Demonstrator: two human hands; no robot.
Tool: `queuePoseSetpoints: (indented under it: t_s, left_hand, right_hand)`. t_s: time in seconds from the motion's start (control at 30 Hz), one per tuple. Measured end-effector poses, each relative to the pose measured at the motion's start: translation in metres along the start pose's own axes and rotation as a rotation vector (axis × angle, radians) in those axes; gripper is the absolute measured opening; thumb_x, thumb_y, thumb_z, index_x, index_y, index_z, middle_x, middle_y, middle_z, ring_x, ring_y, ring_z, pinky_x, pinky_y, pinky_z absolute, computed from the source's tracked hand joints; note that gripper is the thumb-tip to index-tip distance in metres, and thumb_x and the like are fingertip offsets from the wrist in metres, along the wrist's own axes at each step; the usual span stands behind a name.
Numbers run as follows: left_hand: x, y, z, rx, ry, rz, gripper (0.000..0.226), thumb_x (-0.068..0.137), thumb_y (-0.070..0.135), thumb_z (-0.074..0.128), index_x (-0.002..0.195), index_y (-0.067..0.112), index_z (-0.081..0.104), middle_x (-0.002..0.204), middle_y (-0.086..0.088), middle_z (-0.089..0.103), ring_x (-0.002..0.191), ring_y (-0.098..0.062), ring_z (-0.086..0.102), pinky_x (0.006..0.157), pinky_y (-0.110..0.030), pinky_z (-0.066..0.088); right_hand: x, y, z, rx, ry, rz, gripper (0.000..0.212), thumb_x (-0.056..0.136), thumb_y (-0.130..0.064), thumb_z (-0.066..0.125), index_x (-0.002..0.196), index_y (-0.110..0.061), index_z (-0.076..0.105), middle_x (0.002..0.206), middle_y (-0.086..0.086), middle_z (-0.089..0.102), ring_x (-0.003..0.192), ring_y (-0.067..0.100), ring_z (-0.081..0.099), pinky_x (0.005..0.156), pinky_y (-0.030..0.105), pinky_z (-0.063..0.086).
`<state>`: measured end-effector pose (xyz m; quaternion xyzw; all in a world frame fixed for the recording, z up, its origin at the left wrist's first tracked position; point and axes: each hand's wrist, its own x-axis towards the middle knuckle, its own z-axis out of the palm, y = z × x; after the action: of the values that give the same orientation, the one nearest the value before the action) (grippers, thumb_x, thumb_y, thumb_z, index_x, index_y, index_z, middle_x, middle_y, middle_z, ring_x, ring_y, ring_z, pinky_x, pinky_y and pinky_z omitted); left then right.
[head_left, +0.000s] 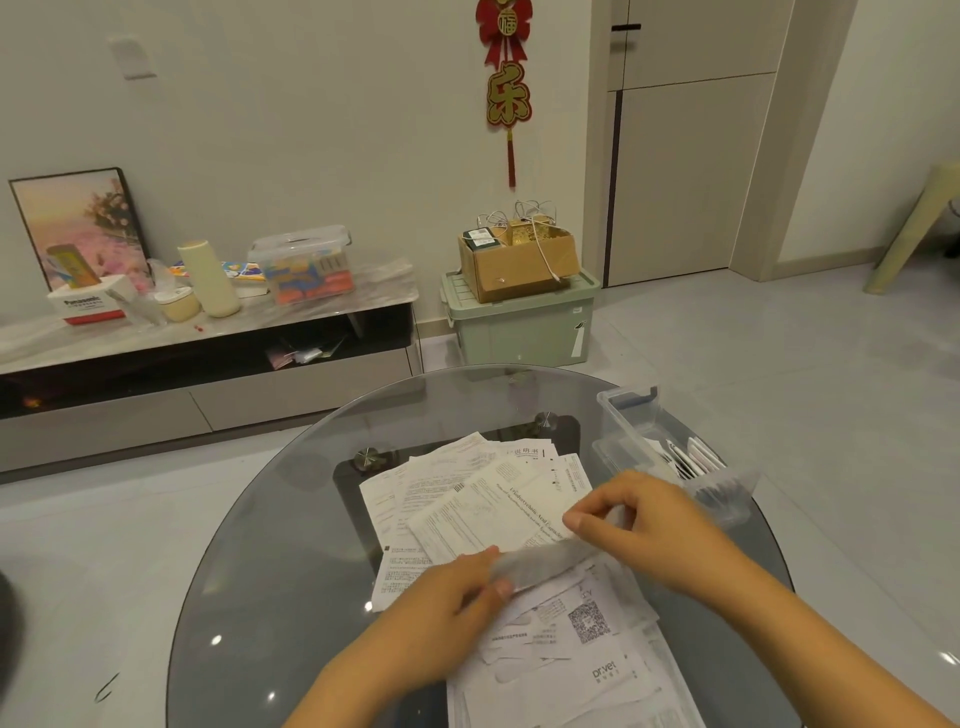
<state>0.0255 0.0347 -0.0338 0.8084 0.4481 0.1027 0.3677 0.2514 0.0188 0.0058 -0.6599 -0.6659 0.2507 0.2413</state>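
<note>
Head view: leaflet (550, 558) at low centre of frame, stretched above the pile (467, 493) of papers on the glass tabletop (291, 519). The left hand (441, 618) pinches its lower-left end and the right hand (649, 525) its upper-right end. Judged feather-light, thin, limp, tear-prone. Hold by the ends, light pinch, no tugging.

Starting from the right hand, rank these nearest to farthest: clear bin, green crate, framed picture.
1. Clear bin, on the table just beyond the right hand.
2. Green crate, on the floor past the table.
3. Framed picture, far left against the wall.
</note>
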Motion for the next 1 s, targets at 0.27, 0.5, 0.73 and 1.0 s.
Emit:
queuePoseSetpoints:
  t_s: [0.27,0.5,0.73,1.0]
  left_hand:
    - [0.001,-0.005,-0.010,-0.401,0.290,-0.230,0.031,0.100,0.031,0.039,0.095,0.028,0.069,0.098,0.013,0.071,0.094,-0.005,0.065,0.083,-0.025,0.051]
    - [0.010,-0.013,-0.002,-0.229,0.488,-0.251,0.037,0.094,0.031,0.052,0.130,0.027,0.044,0.130,0.010,0.052,0.116,-0.011,0.051,0.096,-0.034,0.047]
    - [0.014,-0.019,-0.001,-0.108,0.367,-0.264,0.111,0.078,0.027,0.076,0.148,0.035,-0.010,0.149,0.005,0.015,0.133,-0.016,0.030,0.106,-0.031,0.036]
    - [0.011,-0.026,-0.006,0.477,0.213,-0.128,0.058,0.088,0.041,0.060,0.140,0.043,0.035,0.155,0.014,-0.008,0.144,-0.018,-0.009,0.118,-0.042,-0.002]
  right_hand:
    - [0.017,-0.003,0.011,-0.219,0.076,-0.145,0.050,0.077,-0.056,0.063,0.123,-0.042,0.050,0.114,-0.019,0.044,0.117,0.007,0.029,0.094,0.021,0.016]
    - [0.025,-0.010,0.040,-0.362,0.109,-0.215,0.068,0.084,-0.050,0.058,0.142,-0.042,0.024,0.149,-0.010,0.014,0.136,0.015,0.008,0.111,0.030,0.006]
    - [0.029,-0.002,0.067,-0.456,-0.033,-0.178,0.076,0.078,-0.067,0.054,0.142,-0.040,0.023,0.155,-0.003,0.002,0.141,0.021,-0.001,0.113,0.040,-0.004]
    - [0.030,0.006,0.059,-0.539,-0.088,-0.104,0.074,0.079,-0.057,0.061,0.142,-0.044,0.025,0.154,0.001,0.005,0.141,0.025,0.001,0.113,0.041,0.000]
